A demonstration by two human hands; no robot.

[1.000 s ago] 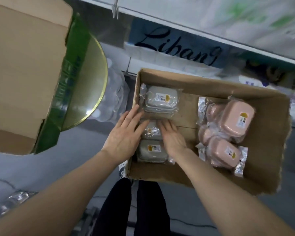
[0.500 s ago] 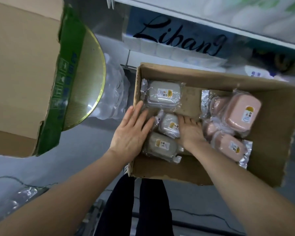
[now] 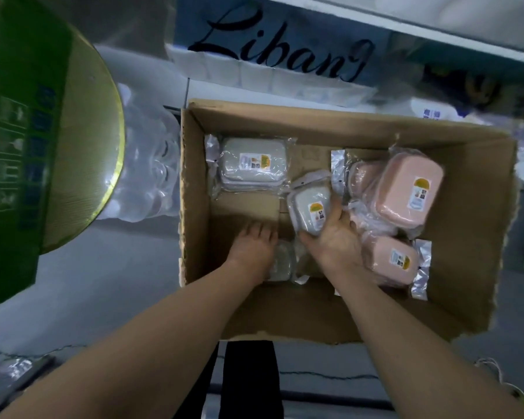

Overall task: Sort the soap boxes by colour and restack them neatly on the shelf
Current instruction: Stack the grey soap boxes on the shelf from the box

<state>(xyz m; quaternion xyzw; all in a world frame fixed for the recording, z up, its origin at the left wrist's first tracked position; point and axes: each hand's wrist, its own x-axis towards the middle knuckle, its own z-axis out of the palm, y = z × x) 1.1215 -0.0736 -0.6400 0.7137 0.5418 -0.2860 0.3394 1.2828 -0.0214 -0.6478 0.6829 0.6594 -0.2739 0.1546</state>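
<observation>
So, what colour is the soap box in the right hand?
The soap box is grey; head view.

The big box (image 3: 481, 237) is rough, matt brown cardboard; the soap boxes (image 3: 253, 163) look smooth plastic, in shiny, crinkly clear wrap.

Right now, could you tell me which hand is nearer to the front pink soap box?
Right. The right hand, gripping a grey soap box, is directly beside the front pink soap box, on its left in the picture; the left hand is farther off, beyond the right hand.
</observation>
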